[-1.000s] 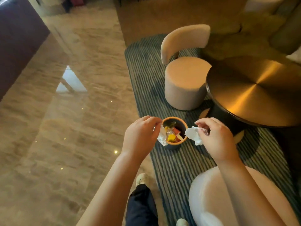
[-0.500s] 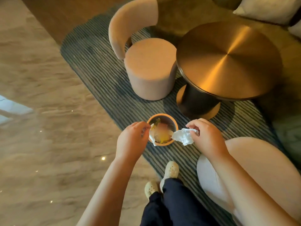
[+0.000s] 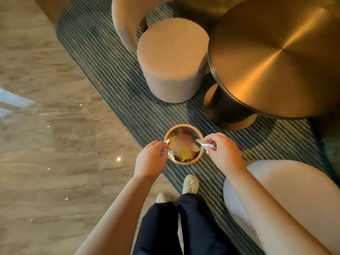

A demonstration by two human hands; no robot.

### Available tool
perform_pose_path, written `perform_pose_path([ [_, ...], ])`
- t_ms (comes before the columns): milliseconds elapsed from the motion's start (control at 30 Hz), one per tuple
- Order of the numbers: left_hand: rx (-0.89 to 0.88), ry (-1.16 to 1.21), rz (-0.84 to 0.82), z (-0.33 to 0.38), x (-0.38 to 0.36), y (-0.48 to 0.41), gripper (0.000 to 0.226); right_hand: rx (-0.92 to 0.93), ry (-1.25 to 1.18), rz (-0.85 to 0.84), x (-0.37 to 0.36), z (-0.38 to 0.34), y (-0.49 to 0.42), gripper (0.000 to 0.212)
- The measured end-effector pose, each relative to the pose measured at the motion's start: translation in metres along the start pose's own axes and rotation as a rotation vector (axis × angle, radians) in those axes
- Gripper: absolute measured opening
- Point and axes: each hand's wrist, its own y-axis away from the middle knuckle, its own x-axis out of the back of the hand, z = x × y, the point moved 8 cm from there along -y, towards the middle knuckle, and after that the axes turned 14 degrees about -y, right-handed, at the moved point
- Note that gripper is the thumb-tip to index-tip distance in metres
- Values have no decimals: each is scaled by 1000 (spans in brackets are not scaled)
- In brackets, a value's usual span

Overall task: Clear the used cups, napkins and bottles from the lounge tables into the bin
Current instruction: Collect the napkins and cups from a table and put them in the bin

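Napkins (image 3: 202, 144): two, one pinched by left hand (image 3: 150, 159), one by right hand (image 3: 223, 153), above one bin (image 3: 191, 162).

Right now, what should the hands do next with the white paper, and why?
Probably let both go. The left hand pinches the left napkin, the right hand the right napkin, both seemingly over the bin rim, so they should fall in.

Rug (image 3: 114, 74) was striped dark teal and grey, table (image 3: 276, 52) shone brushed gold, stool (image 3: 173, 52) was plain beige, bin (image 3: 184, 125) orange-rimmed, trousers (image 3: 193, 227) navy, shoes (image 3: 190, 184) cream and dotted, floor (image 3: 55, 126) veined tan.
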Motion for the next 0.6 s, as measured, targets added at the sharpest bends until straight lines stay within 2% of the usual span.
perform_pose_path([
  [333,-45,27,-89,-25,-84,-67,20,-181,26,20,-56,70,-53,22],
  [600,-100,-2,-117,-51,-169,-124,22,-166,17,75,-123,125,-96,22],
])
